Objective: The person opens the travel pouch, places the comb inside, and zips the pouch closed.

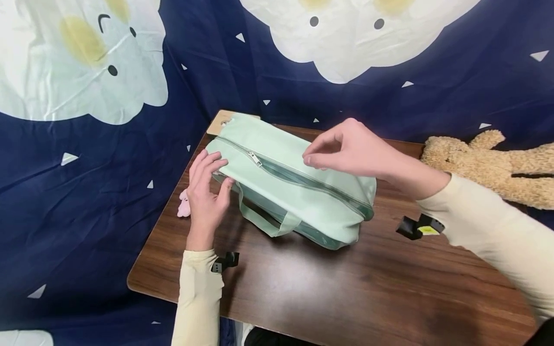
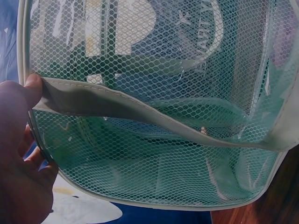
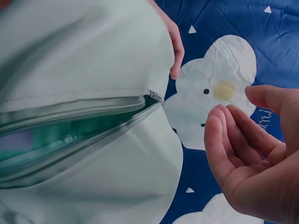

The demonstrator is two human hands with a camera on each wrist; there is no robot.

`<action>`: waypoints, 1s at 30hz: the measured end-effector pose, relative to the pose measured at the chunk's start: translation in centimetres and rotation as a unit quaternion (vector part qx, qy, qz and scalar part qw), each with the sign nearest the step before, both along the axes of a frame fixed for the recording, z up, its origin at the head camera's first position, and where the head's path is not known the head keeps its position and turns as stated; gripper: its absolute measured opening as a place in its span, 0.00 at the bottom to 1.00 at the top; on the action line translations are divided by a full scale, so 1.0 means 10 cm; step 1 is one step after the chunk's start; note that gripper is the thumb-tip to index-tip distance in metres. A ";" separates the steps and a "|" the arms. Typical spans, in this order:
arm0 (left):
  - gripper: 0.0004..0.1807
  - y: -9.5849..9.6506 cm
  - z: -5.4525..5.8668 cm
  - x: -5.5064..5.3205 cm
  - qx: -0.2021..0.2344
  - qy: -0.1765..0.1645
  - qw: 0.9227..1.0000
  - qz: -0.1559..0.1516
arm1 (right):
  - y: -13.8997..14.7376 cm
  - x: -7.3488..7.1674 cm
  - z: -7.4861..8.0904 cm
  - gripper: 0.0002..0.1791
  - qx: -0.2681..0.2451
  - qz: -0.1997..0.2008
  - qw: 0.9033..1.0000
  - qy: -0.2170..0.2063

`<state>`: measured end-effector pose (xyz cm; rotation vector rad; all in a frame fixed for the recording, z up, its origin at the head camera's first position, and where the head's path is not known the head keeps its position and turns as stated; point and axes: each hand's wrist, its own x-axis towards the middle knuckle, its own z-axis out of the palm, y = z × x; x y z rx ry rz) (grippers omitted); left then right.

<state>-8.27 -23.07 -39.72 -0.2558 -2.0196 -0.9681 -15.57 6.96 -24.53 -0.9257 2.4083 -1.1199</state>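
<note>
A mint-green bag (image 1: 311, 202) with a mesh-covered front (image 2: 163, 172) lies in the middle of the table. Its zipper is undone across most of the top, with the zipper pull (image 1: 255, 159) near the left end. My left hand (image 1: 205, 192) holds that left end, thumb on the front beside the fabric handle (image 2: 117, 105), fingers round the edge. Above the bag hovers my right hand (image 1: 350, 149), fingers loosely curled and holding nothing. Through the zipper gap, the right wrist view shows a blurred purple patch (image 3: 16, 140) inside.
On the wooden table (image 1: 389, 288), a teddy bear (image 1: 459, 158) lies at the back right. A small pink toy (image 1: 183, 204) is beside my left hand. Behind the bag's left end sits a light wooden piece (image 1: 214, 127). Dark blue cloud-patterned cloth (image 1: 242, 77) hangs behind.
</note>
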 end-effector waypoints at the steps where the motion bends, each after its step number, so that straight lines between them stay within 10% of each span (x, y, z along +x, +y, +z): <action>1: 0.29 0.00 0.01 0.00 0.000 0.000 1.000 0.000 | -0.04 -0.03 0.01 0.10 0.001 -0.001 1.000 -0.028; 9: 0.30 -0.01 0.01 0.00 0.001 -0.002 1.000 0.000 | -0.43 -0.21 -0.07 0.15 -0.005 0.016 0.978 -0.207; 30: 0.17 -0.02 -0.01 0.01 0.001 -0.002 1.000 -0.007 | -1.04 -0.28 -0.26 0.17 0.103 0.004 0.969 -0.226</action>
